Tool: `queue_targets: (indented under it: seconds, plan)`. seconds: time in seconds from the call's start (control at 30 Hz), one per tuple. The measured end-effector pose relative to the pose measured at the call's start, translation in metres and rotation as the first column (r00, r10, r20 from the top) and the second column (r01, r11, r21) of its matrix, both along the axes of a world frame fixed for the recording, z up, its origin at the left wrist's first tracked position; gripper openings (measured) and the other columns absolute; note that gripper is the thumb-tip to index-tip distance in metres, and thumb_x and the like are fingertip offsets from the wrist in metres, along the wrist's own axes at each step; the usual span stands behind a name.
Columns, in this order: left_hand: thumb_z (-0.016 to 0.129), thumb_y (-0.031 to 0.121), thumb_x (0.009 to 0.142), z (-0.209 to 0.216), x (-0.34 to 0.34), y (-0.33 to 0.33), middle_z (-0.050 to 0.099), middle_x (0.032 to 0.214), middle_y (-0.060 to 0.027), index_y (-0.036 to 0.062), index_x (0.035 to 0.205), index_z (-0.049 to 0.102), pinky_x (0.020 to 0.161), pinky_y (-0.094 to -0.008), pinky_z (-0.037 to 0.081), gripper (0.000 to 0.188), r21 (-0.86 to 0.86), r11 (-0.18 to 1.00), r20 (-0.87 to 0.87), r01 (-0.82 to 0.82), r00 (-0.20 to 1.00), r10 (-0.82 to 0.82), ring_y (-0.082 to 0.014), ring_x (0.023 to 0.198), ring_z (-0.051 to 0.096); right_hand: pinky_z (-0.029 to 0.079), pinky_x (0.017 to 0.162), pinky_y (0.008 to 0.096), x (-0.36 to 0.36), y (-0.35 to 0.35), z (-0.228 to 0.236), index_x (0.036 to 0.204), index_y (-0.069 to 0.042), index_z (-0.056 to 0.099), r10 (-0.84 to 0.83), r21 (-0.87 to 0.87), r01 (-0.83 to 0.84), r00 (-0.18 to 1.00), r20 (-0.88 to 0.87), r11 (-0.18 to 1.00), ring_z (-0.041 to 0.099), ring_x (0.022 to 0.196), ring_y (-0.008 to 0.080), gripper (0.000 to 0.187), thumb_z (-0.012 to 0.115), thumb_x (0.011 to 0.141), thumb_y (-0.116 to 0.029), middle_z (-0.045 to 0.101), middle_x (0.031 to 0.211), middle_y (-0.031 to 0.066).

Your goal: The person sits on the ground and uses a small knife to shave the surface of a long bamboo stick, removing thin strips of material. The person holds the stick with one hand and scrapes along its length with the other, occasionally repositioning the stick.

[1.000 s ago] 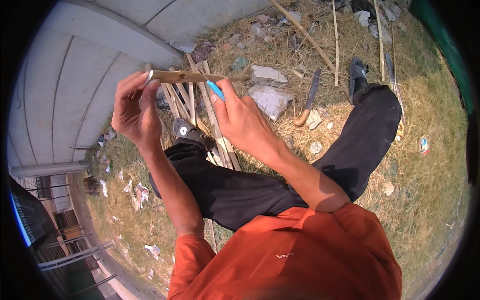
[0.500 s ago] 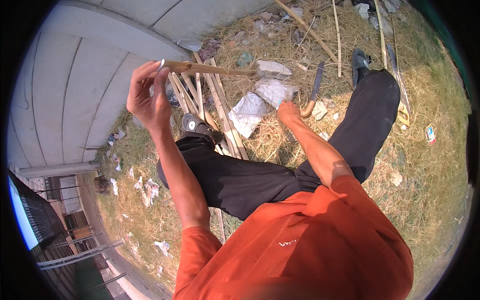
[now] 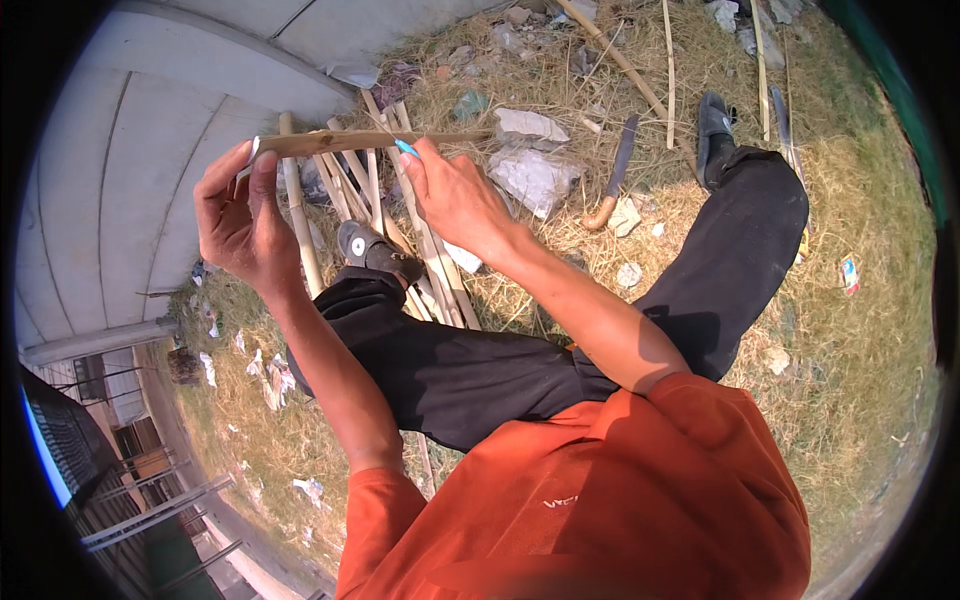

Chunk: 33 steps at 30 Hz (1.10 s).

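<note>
A flat bamboo strip (image 3: 340, 142) with a whitish end lies level in front of me. My left hand (image 3: 245, 215) pinches that end between thumb and fingertips. Over the strip's middle, my right hand (image 3: 462, 200) is closed around a slim blue tool (image 3: 405, 147). Its thin tip points up and left across the strip; I cannot make out whether it is a pen or a small blade. The strip's far end reaches toward the white stones. Below it, several split bamboo pieces (image 3: 435, 250) lie beside my left shoe.
A machete (image 3: 622, 160) with a curved wooden handle lies right of a white stone (image 3: 535, 178). A saw (image 3: 785, 130) is beyond my right leg. Long poles (image 3: 630, 72) lie at the far side. A concrete wall (image 3: 150, 170) stands left; litter dots the dry grass.
My right hand has risen leftward from near the white stones to the strip, bringing the blue tool over it. My left hand has shifted left and slightly down with the strip.
</note>
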State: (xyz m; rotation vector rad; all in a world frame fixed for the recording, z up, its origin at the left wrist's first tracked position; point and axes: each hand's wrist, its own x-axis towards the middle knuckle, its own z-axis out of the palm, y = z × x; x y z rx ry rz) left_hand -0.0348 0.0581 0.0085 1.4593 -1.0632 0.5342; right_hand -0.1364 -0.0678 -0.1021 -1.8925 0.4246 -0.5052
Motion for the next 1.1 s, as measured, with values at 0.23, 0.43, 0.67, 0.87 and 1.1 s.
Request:
queue_targets:
  seconds: [0.23,0.43,0.67,0.87,1.1]
  plan:
    - [0.068,-0.008,0.083,-0.003,0.009,0.006,0.066,0.102,-0.018,-0.003,0.101,0.062,0.082,-0.0295,0.057,0.02,0.035,0.997,0.007,-0.065,0.998,0.065,-0.0198,0.094,0.065,0.05,0.06,0.0527,0.008,-0.015,-0.132,0.105,0.003,0.051,-0.041,-0.144,-0.013,0.931,-0.362,0.99,0.064,0.07,0.0488,0.032,0.039,0.103,-0.026,0.062,0.065,0.0247]
    - [0.067,-0.001,0.087,-0.005,0.017,0.015,0.067,0.098,-0.0185,0.0008,0.104,0.058,0.073,-0.0319,0.057,0.019,0.09,0.996,0.051,0.018,0.998,-0.023,-0.0255,0.092,0.066,0.047,0.054,0.0548,-0.007,-0.012,-0.053,0.102,0.001,0.051,0.014,0.092,0.013,0.957,-0.289,0.996,0.062,0.058,0.0467,0.032,0.038,0.103,-0.028,0.06,0.06,0.025]
    - [0.064,-0.001,0.089,-0.003,0.029,0.016,0.066,0.097,-0.0195,0.0021,0.105,0.056,0.068,-0.0342,0.055,0.018,0.153,0.963,0.091,0.224,0.967,-0.239,-0.0287,0.091,0.066,0.047,0.048,0.0525,-0.007,0.005,-0.012,0.098,0.0,0.049,-0.003,-0.052,0.002,0.999,-0.032,0.999,0.06,0.056,0.0453,0.022,0.049,0.099,-0.023,0.056,0.054,0.0242]
    - [0.064,-0.004,0.088,-0.011,0.029,0.02,0.066,0.097,-0.0183,0.0018,0.105,0.057,0.066,-0.0321,0.053,0.019,0.064,0.978,-0.016,0.199,0.98,-0.198,-0.0265,0.093,0.065,0.042,0.048,0.0535,0.012,0.017,-0.049,0.096,-0.004,0.044,-0.099,-0.199,0.111,0.992,0.073,0.974,0.058,0.058,0.0468,0.019,0.053,0.098,-0.02,0.053,0.054,0.0238]
    - [0.063,-0.005,0.089,-0.001,0.02,0.017,0.064,0.103,-0.015,0.0003,0.108,0.059,0.071,-0.0282,0.05,0.02,0.052,0.985,-0.059,0.163,0.985,-0.16,-0.0178,0.095,0.061,0.052,0.083,0.0505,-0.007,-0.02,-0.193,0.117,0.002,0.054,-0.148,-0.078,0.126,0.787,-0.6,0.989,0.065,0.095,0.043,0.036,0.038,0.1,-0.025,0.066,0.097,0.0285]
